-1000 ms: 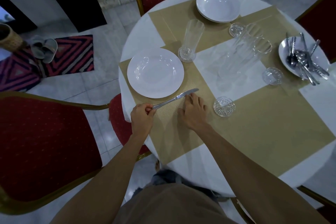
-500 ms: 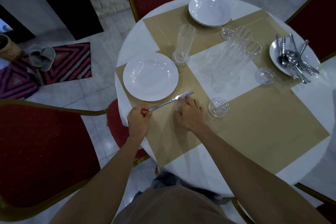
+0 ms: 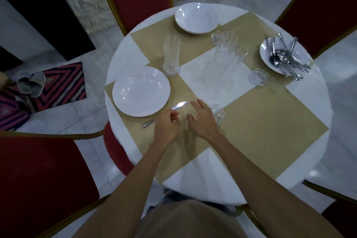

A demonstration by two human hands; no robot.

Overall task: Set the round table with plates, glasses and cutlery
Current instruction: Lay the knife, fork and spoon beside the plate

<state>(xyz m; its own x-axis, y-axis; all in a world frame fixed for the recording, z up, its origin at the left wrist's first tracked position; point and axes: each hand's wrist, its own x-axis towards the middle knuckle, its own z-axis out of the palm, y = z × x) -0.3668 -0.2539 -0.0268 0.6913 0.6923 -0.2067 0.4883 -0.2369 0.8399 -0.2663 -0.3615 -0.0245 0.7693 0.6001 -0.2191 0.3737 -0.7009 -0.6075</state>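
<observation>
knife (image 3: 180, 105): flat on the tan placemat (image 3: 193, 150), just beside the near plate (image 3: 141, 91) on its right edge. Blade tip points away from the person. The handle end shows at the plate's lower right and the middle is hidden under the left hand.
left hand (image 3: 166, 125): just below-right of the near plate, over the knife's middle. Fingers loosely curled and gripping nothing; cannot tell if they touch the knife.
right hand (image 3: 202, 120): right of the near plate, past the knife. Released, fingers spread and relaxed, holding nothing.
upright glass (image 3: 171, 54): standing just beyond the near plate's far-right rim.
lying glasses (image 3: 229, 54): on their sides, blurred, well right of the near plate. One faceted base (image 3: 218, 115) sits just beside the right hand.
plate stack (image 3: 196, 18): far side of the table (image 3: 309, 102), well beyond the near plate.
cutlery plate (image 3: 263, 52): far right from the near plate, with cutlery (image 3: 284, 60) heaped on it.
chairs (image 3: 38, 170): red with gold frames, around the table. One is left of the near plate.
rug (image 3: 63, 83): striped, on the floor left of the near plate, with slippers (image 3: 31, 83) at its edge.
</observation>
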